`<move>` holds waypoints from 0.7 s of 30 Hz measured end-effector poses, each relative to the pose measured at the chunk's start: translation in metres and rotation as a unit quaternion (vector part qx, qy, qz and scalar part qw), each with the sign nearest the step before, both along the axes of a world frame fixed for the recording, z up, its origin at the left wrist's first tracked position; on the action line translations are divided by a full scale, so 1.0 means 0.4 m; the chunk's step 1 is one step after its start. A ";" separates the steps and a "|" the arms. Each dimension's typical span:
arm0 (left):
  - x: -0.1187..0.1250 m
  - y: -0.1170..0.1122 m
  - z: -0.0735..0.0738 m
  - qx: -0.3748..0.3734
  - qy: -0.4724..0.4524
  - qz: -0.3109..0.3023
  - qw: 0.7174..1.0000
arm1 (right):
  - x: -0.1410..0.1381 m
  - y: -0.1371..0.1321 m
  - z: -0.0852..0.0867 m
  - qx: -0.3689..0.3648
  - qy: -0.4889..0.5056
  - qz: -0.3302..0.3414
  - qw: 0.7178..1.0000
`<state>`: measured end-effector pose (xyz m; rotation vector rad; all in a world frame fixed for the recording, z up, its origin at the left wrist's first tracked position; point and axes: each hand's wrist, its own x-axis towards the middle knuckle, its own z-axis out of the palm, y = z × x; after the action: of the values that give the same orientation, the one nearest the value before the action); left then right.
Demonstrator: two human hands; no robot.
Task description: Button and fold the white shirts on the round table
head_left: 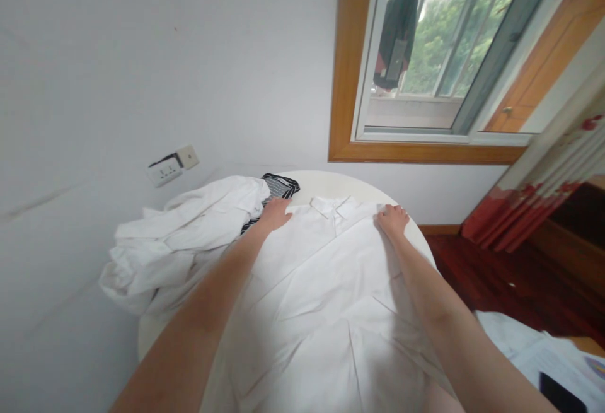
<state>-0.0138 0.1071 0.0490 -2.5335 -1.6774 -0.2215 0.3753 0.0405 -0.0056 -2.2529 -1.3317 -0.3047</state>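
Observation:
A white collared shirt [326,274] lies spread over a round table, its collar toward the wall and its body running toward me, with creases across it. At its left shoulder, my left hand [276,213] rests on the cloth, fingers stretched out and thumb apart. My right hand [393,219] is at the right shoulder near the table edge, its fingers bent around the cloth. Left of my left hand is a heap of white clothes [189,224]. A black-and-white striped cloth [282,185] pokes out from beside that heap.
The pale round table [321,181] stands against a white wall with a socket [165,171]. A wood-framed window [352,151] is beyond it. A red-and-white curtain [515,205] hangs at right. White cloth [524,343] and a dark flat object [561,393] lie lower right.

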 end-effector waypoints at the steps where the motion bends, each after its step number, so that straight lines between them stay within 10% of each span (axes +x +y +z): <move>1: 0.004 0.013 0.002 -0.018 0.023 -0.014 0.999 | 0.001 0.002 0.000 0.007 0.006 0.001 1.000; 21: 0.076 0.034 0.063 -0.039 0.013 -0.023 0.999 | 0.037 -0.003 0.002 0.041 0.025 0.157 0.986</move>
<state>0.0165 0.1207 0.0743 -2.6221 -1.6509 -0.1289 0.3900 0.0391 -0.0049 -1.9322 -1.5884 -0.1864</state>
